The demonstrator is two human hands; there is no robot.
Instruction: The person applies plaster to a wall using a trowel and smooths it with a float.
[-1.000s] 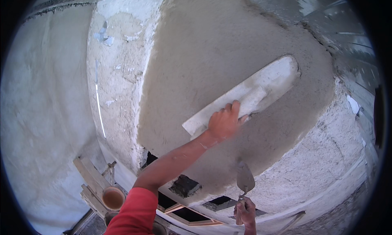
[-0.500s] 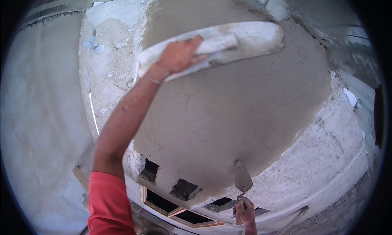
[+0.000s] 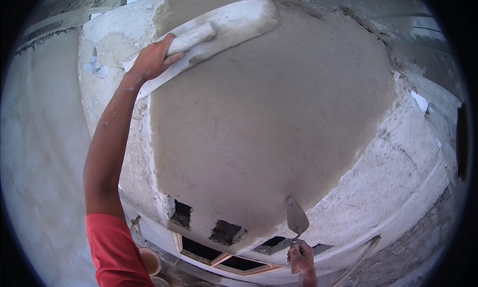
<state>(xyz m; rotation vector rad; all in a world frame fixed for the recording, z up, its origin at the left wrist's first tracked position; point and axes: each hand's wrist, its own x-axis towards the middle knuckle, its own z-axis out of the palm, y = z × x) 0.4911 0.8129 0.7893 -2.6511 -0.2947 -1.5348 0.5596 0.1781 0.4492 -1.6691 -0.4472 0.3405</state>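
My left hand (image 3: 150, 61), at the end of a raised arm in a red sleeve, is wrapped round the grip of a long whitish plastering float (image 3: 234, 25). The float lies tilted against the upper left of a wall patch of wet grey plaster (image 3: 264, 117), its rounded end toward the upper right. Low at the right, my right hand (image 3: 302, 257) grips the handle of a small pointed trowel (image 3: 297, 218). The trowel's blade points up in front of the plaster's lower edge; whether it touches the wall I cannot tell.
Rough whitish wall (image 3: 388, 172) borders the plaster. Below are square dark holes (image 3: 181, 213) and a wooden frame (image 3: 219, 259) with dark openings. A round tub (image 3: 149, 261) shows beside my left sleeve. A smooth grey wall (image 3: 40, 137) stands at the left.
My left hand has swept the float leftward and slightly up across the plaster, and its tilt has grown steeper. My right hand with the trowel has barely moved. The tub has come into sight.
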